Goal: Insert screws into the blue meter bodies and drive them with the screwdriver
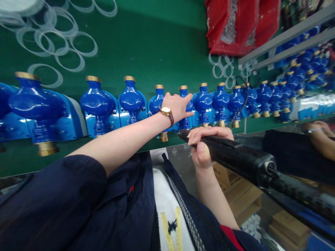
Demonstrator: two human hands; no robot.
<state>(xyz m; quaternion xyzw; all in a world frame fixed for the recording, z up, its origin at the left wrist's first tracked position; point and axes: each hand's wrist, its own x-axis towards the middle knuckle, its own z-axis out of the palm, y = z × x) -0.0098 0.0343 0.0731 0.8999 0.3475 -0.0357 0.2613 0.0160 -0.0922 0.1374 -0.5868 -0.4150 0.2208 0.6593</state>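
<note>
My left hand (177, 107), with a watch (166, 111) on its wrist, reaches over a row of glossy blue units with brass threaded ends. Its fingers are spread across one blue unit (185, 122), touching or just above it. My right hand (206, 144) is wrapped round a black inline power screwdriver (235, 153). The tool's narrow tip points left, close to the lower side of that same unit. Whether the tip meets a screw cannot be made out. Another blue unit (156, 101) lies just left of my left hand.
Clear plastic rings (53, 40) lie on the green table (151, 38). Red bins (235, 28) with small metal parts stand at the back right, beside a grey metal rail (285, 35). Cardboard boxes (243, 198) sit below. Another person's hand (318, 127) shows at far right.
</note>
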